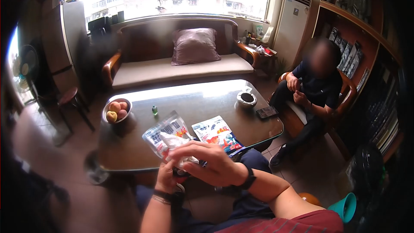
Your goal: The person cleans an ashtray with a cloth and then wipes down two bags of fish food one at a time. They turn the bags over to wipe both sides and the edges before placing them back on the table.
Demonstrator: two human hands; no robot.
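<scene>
A crumpled white tissue [171, 140] is bunched at my hands, overlapping the silver-and-blue printed pouch [155, 134] behind it. My left hand [165, 176], with a dark band on its wrist, is closed around the lower part of the tissue. Over it reaches my right hand [209, 160], black watch at the wrist, its fingers loosely curved and its thumb apart, with white tissue showing in the gap. Beside them on the table lies a white and blue pouch [212, 133] with a red fish picture.
On the glass-topped table [125, 149] stand a bowl [105, 111] of peaches [115, 107], a small green bottle [155, 111], an ashtray [246, 99] and a phone [267, 112]. A person [317, 77] sits at the right. Beyond the table is a sofa [142, 71] with a cushion [196, 46].
</scene>
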